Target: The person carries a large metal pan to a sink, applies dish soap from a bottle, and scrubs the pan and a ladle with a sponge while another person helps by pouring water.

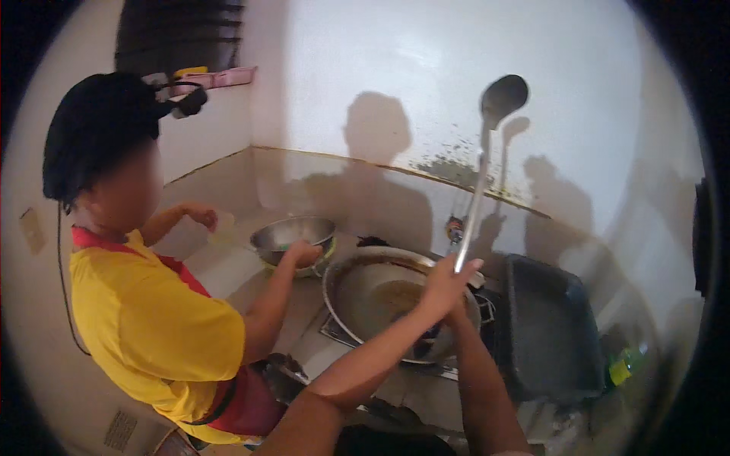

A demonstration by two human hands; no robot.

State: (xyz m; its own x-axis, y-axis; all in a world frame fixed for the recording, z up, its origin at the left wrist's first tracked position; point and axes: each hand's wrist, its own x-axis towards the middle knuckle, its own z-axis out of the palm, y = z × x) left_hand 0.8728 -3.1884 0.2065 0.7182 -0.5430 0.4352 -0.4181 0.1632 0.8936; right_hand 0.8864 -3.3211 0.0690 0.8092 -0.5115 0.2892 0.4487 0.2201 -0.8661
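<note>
My left hand (446, 285) grips the metal handle of a long ladle (474, 211), which points upward with its dark bowl at the top, in front of the wall. Just below and partly behind it is my right hand (454, 312); its fingers are hidden, so its hold cannot be told. Both hands are over the right side of a large metal wok (356, 296) with brownish liquid in its bottom. The wok sits on a stove (336, 332). A dark thing, too unclear to name, shows below my hands at the wok's near right side.
At left, a person (165, 319) in a yellow shirt and red apron has one hand at a metal bowl (268, 235) on the counter. A black rectangular tray (556, 336) lies right of the wok, with a yellow-green labelled bottle (624, 365) beyond it. The wall rises behind.
</note>
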